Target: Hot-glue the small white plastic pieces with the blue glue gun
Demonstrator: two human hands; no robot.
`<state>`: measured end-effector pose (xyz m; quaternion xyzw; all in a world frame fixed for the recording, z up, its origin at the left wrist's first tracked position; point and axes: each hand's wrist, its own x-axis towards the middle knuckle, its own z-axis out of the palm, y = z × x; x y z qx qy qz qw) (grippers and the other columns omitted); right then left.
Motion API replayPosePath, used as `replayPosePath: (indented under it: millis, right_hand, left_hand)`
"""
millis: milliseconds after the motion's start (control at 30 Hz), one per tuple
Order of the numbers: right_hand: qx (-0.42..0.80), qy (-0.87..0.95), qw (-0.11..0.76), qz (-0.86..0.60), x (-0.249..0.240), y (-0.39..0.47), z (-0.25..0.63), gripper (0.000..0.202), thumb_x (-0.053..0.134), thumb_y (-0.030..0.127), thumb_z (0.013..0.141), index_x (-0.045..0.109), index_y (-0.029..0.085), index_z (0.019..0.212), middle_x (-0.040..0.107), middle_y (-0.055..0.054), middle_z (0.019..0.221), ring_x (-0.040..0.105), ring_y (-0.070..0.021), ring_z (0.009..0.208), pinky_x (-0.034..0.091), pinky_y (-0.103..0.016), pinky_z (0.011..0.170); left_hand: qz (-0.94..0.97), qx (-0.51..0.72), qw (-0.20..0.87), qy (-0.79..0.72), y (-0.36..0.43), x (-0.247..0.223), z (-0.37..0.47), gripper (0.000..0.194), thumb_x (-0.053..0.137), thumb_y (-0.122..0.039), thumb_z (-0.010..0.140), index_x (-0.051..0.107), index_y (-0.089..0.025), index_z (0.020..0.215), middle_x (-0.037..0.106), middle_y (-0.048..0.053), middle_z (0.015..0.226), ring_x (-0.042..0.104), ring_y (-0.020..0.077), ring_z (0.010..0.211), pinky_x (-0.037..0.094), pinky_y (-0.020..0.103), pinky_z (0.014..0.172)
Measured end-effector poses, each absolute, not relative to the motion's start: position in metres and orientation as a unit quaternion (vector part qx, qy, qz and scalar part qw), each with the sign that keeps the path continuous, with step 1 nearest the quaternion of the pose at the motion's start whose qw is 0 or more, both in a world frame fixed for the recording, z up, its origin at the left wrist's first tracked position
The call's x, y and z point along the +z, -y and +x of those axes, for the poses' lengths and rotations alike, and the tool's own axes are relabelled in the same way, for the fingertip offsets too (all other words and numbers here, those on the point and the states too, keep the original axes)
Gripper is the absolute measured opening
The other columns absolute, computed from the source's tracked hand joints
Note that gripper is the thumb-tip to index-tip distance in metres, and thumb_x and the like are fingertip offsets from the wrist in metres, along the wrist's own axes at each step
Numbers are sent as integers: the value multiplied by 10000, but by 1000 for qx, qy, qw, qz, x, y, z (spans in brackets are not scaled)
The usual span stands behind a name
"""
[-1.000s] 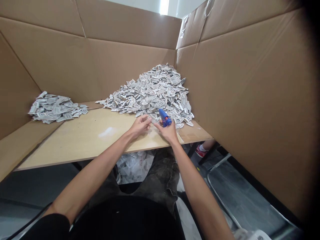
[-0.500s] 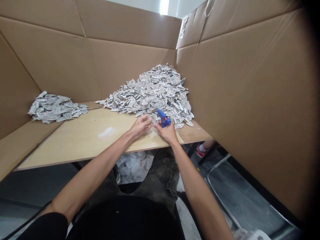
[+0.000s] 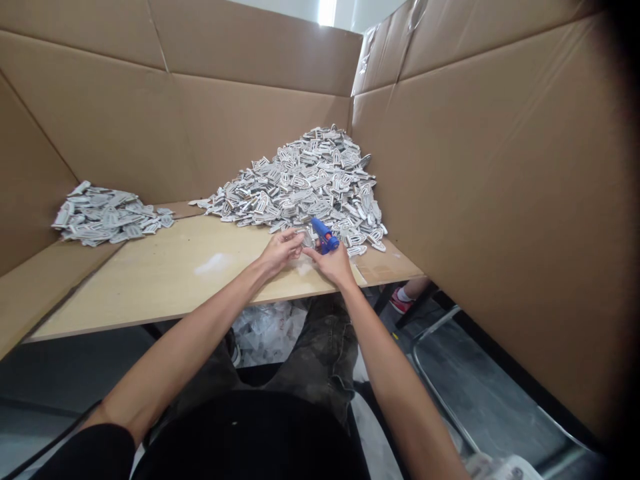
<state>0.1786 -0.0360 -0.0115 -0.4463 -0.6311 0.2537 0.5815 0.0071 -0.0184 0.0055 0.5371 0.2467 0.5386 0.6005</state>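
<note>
By the heap (image 3: 307, 180), the right hand (image 3: 331, 264) grips a tool (image 3: 323, 233) shifted leftward, left hand (image 3: 280, 251) pinching a piece (image 3: 307, 238).

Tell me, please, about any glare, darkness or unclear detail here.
All in the head view: a bright patch glares above the back cardboard panel; blackness covers the picture's right edge; the small piece at the left hand looks indistinct.

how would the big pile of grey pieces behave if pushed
The big pile would probably slump and spread, as its pieces lie loosely heaped. Single pieces look flat, so they'd likely slide rather than roll. The cardboard wall behind might check a push toward the back.
</note>
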Motion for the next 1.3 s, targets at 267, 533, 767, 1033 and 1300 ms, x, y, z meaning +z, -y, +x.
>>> replayPosePath:
  millis: [267,533,767,1033,1300]
  right_hand:
    - [279,618,585,-445,-15,33,177,412,866,538,733,577,252,799,610,18,697,572,-174,618,501,-330,642]
    - [264,582,628,-444,-14,27,179,374,816,520,742,568,249,815,626,-13,776,564,-182,711,517,-329,719]
    - [250,579,651,-422,-12,31,178,390,827,557,782,618,233,843,667,-24,808,610,-185,728,541,-331,758]
    - [333,590,603,-422,-15,29,179,638,707,841,808,635,213,719,638,-34,618,502,-129,478,413,-271,464]
    - [388,616,566,-387,-11,33,176,707,704,905,753,693,202,823,673,-53,680,579,-143,495,402,-253,413]
  left_hand:
    - [572,560,521,-296,12,2,6,424,919,-495,731,697,-146,821,573,-13,624,435,76,521,317,220,514]
    - [638,531,454,-325,19,-3,3,447,932,-363,727,765,-157,1087,727,38,759,661,161,626,468,232,557]
    - [588,486,550,-340,18,-3,6,321,951,-246,693,691,-116,829,753,91,743,705,173,599,570,282,620]
    - [429,578,607,-338,20,12,5,342,771,-12,719,573,-150,960,797,113,891,808,266,890,646,476,951]
    - [455,596,593,-293,16,8,2,358,798,-56,663,666,-124,989,787,91,919,790,256,892,628,517,1006]
